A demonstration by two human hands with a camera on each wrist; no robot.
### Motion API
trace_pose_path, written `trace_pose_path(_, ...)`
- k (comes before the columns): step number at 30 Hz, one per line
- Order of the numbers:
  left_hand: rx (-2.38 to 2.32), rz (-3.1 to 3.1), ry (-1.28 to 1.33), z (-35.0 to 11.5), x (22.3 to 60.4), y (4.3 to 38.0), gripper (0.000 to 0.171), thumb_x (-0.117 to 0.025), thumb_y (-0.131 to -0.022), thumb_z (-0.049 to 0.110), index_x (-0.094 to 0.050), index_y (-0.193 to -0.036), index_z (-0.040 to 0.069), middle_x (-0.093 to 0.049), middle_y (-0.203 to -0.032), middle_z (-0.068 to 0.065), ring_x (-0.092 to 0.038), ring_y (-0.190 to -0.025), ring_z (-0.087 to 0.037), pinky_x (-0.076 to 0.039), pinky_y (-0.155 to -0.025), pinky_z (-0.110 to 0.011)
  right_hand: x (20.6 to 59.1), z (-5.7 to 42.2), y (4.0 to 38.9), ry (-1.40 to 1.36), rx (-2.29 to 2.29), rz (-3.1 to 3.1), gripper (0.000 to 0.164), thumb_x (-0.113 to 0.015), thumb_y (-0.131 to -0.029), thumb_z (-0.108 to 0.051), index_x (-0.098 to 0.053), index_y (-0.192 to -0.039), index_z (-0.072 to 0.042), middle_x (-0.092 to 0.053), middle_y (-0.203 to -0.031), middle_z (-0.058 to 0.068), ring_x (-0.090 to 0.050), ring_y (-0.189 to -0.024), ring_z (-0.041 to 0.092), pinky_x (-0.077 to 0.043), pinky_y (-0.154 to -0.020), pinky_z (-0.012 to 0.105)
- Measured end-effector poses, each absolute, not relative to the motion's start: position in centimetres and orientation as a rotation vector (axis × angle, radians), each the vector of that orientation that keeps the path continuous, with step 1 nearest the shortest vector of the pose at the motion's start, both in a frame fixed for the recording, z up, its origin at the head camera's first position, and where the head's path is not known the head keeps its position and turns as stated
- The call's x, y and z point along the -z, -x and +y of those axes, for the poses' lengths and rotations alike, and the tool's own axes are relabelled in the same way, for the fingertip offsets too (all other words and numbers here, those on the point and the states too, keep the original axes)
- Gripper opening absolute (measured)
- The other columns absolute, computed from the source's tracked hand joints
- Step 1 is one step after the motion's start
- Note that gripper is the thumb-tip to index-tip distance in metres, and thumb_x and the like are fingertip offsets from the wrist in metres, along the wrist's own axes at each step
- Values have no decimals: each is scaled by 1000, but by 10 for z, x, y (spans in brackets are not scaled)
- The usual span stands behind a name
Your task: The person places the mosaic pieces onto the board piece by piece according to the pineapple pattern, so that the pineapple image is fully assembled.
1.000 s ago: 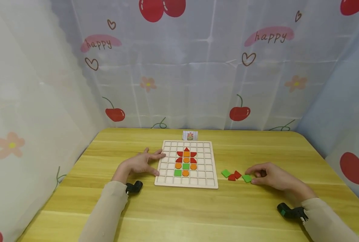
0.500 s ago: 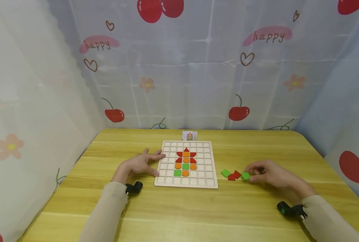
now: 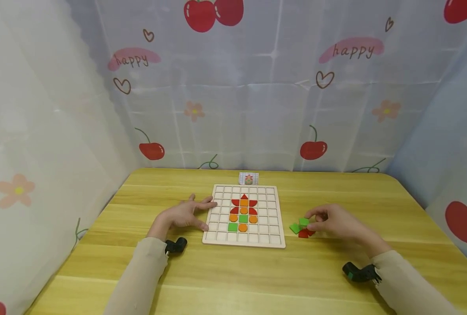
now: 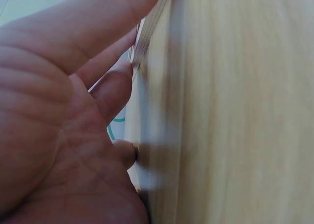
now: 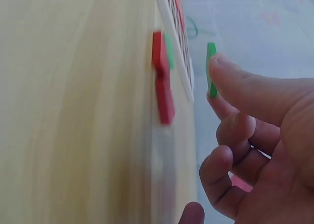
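My right hand (image 3: 337,224) pinches a green square tile (image 3: 303,222) between thumb and fingertips. In the right wrist view that green tile (image 5: 212,69) is off the table, with the other fingers loosely curled. Below it on the table lie another green tile (image 3: 295,228) and two red pieces (image 3: 303,234), partly covered in the head view. My left hand (image 3: 183,215) has its fingers spread, thumb and fingertips touching the left edge of a wooden grid board (image 3: 264,221). Red, orange and green pieces form a figure in the board's middle cells.
A small printed card (image 3: 248,178) with a similar figure lies just behind the board. The wooden table (image 3: 225,280) meets a cherry-patterned curtain (image 3: 233,109) at the back. Each wrist carries a black camera.
My right hand has picked up the green tile and carried it left, over the loose pieces. The left hand stays at the board's edge.
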State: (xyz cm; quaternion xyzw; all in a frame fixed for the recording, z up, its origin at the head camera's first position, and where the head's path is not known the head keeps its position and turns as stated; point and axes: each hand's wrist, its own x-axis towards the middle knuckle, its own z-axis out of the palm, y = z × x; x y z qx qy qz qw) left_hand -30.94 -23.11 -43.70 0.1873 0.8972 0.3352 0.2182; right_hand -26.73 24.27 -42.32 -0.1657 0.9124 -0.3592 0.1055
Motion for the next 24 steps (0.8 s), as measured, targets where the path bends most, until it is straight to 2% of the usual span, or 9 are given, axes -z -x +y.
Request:
trace_pose_path(7, -888, 2509, -531, -232, 439, 311, 83, -85, -83, 36, -46, -156, 35, -18, -173, 11, 19, -158, -41, 6, -118, -78, 419, 206, 271, 529, 1093, 2657, 24, -79, -92, -25, -74, -111, -10, -48, -72, 0, -40, -60, 11, -34, -53, 25)
trace_pose_path(12, -898, 2507, -537, -232, 439, 311, 84, -85, -82, 34, -46, -156, 33, -18, -173, 8, 19, -158, -43, 7, -116, -79, 418, 181, 274, 545, 1076, 2653, 21, -81, -91, -25, -75, -108, -14, -45, -70, -2, -37, -58, 11, -30, -52, 24)
trace_pose_path(16, -921, 2492, -520, -232, 440, 311, 84, -85, -82, 34, -46, -156, 35, -17, -173, 11, 20, -158, -41, 8, -117, -79, 416, 160, 274, 564, 1053, 2655, 19, -82, -89, -24, -75, -105, -16, -44, -69, -3, -36, -56, 12, -30, -50, 25)
trace_pose_path(24, -928, 2489, -519, -232, 441, 312, 83, -85, -83, 36, -46, -156, 37, -17, -172, 15, 21, -158, -38, 7, -117, -78, 422, 124, 276, 650, 968, 2725, 18, -85, -86, -26, -76, -101, -19, -47, -67, -5, -41, -62, 11, -32, -59, 23)
